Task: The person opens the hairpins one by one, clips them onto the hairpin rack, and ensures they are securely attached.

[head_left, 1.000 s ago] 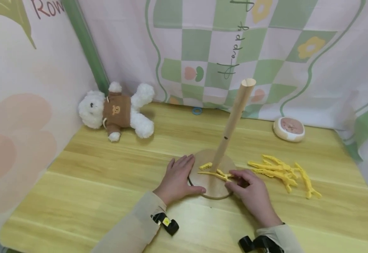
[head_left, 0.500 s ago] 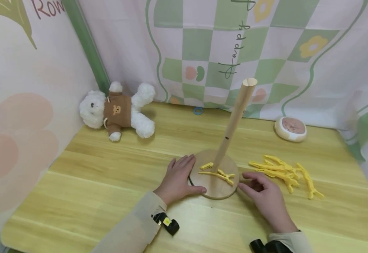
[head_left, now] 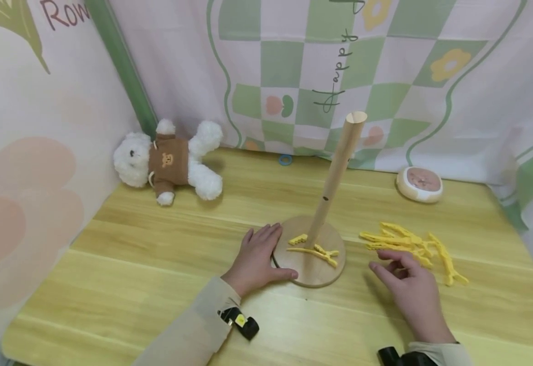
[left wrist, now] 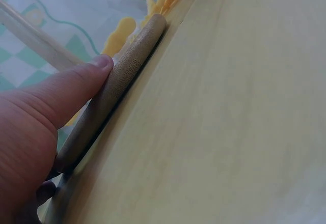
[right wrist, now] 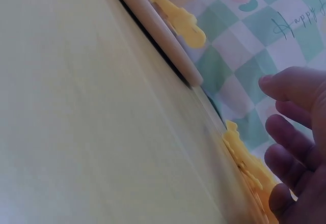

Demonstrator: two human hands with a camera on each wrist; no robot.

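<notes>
A round wooden base (head_left: 294,267) with an upright wooden post (head_left: 335,178) stands on the table. My left hand (head_left: 257,260) rests at the base's left side, fingers spread along the edge and thumb on the front rim. In the left wrist view, that thumb (left wrist: 76,86) touches the rim. Thin yellow branch-like pieces (head_left: 326,256) lie on the base around the post's foot. My right hand (head_left: 413,292) hovers right of the base, fingers loosely bent and holding nothing. Just beyond its fingertips lies a pile of yellow branch-like pieces (head_left: 396,236), partly hidden by the hand.
A white plush toy (head_left: 168,160) in a brown top lies at the back left. A small blue ring (head_left: 285,160) lies near the patterned curtain (head_left: 280,63). At the back right sits a rounded white device (head_left: 419,184) with a pinkish-brown face.
My right hand has left the yellow piece on the base and moved right, towards the pile. That piece stays lying on the base. The left hand keeps its place.
</notes>
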